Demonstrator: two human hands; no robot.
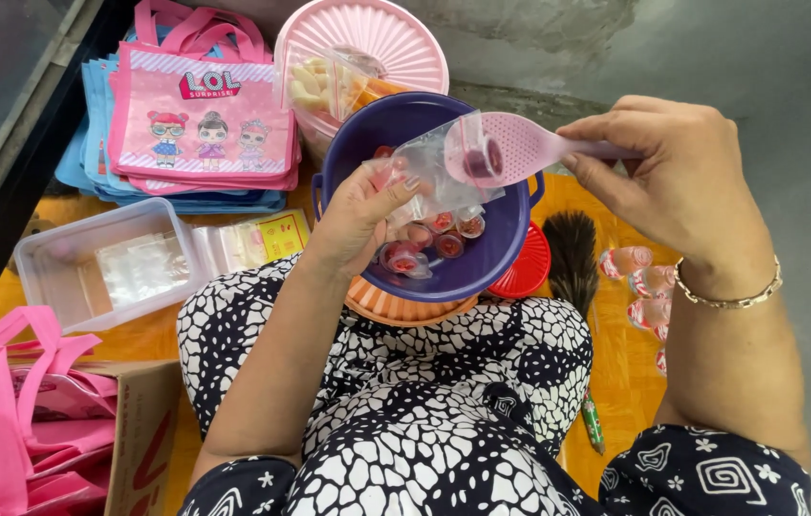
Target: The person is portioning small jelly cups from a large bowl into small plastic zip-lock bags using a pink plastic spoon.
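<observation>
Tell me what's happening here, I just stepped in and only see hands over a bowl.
A seated person holds a small clear plastic bag open with the left hand over a purple bowl in their lap. The right hand holds a pink slotted scoop whose head, carrying one small red jelly cup, sits at the bag's mouth. More jelly cups lie in the bowl. A clear plastic tub and a stack of pink and blue tote bags sit nearby.
</observation>
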